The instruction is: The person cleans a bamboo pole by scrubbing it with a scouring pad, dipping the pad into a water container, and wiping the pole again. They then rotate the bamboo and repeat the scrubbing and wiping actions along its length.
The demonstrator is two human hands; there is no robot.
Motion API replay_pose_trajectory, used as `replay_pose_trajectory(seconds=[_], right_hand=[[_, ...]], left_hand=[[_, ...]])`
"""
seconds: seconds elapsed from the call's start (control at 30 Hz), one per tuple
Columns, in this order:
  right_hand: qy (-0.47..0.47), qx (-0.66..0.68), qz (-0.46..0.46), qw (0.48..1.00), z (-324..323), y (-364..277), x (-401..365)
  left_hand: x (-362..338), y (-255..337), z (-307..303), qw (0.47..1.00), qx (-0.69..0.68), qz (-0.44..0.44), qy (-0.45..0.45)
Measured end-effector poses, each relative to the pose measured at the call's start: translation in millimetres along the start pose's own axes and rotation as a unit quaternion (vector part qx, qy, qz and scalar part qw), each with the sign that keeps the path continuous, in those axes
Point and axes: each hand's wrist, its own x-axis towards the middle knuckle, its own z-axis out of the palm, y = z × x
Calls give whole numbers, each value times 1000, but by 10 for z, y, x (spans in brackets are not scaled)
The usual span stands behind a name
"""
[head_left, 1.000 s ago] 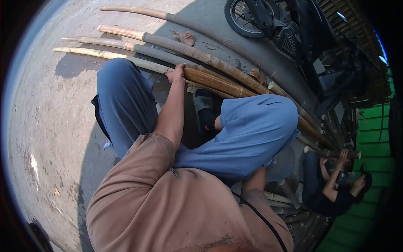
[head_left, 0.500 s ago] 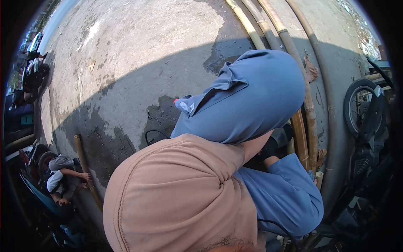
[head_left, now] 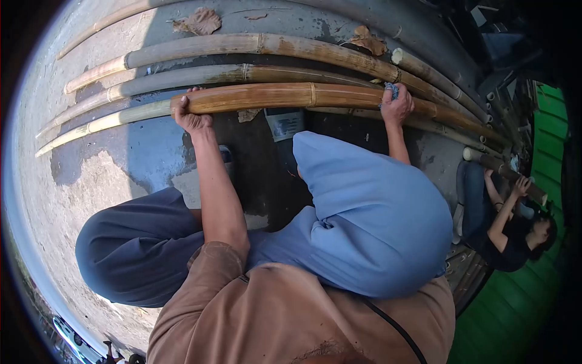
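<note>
A wet, brown bamboo pole [head_left: 260, 97] lies across in front of my knees. My left hand [head_left: 194, 115] is wrapped round it near the end of its brown part, thumb on the near side. Further right, my right hand [head_left: 397, 109] is closed on a crumpled blue-and-white cloth [head_left: 393, 92], pressed against the same pole. Whether that is woven cloth or a scrubbing pad is hard to make out. Just behind lies a greyish bamboo pole [head_left: 200, 75], roughly parallel.
Another long bamboo pole [head_left: 206, 45] and dry leaves [head_left: 203, 22] lie beyond. A shorter bamboo piece [head_left: 418, 65] points right. At the right, another person [head_left: 509, 224] holds a bamboo pole [head_left: 494, 162] beside green corrugated sheeting [head_left: 548, 133]. Dark wet ground [head_left: 260, 170] spreads below my hands.
My view has swung round toward the poles and downward. Both my hands and the brown pole are now in plain sight; before, my clothing mostly hid them.
</note>
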Motion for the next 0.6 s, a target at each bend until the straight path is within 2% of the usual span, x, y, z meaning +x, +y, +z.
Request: replay_pose_trajectory(seconds=[0.07,0.1,0.17,0.2,0.27,0.37,0.43,0.47,0.53,0.6], right_hand=[[6,-46,7,999,5,166,65],[-5,-22,9,1000,32,-16,21],[-49,58,-4,997,84,-899,-123],[-46,129,-18,990,158,-1407,-249],[-36,202,-46,978,264,-2141,-431],[-82,173,-47,980,109,-1891,-229],[-60,120,30,990,108,-1220,-60],[-51,61,62,995,77,-784,33],[14,-16,115,993,-25,143,147],[127,-67,144,979,-82,745,98]], left_hand=[[50,68,-48,1000,14,5,7],[67,76,-56,1000,24,10,10],[134,83,-18,999,45,2,-3],[104,72,103,996,74,29,41],[194,142,156,990,116,63,57],[215,439,341,982,162,42,84],[148,570,493,985,136,83,67],[338,732,207,993,74,70,66],[549,974,-166,999,-4,37,8],[699,1005,-474,998,-65,14,17]])
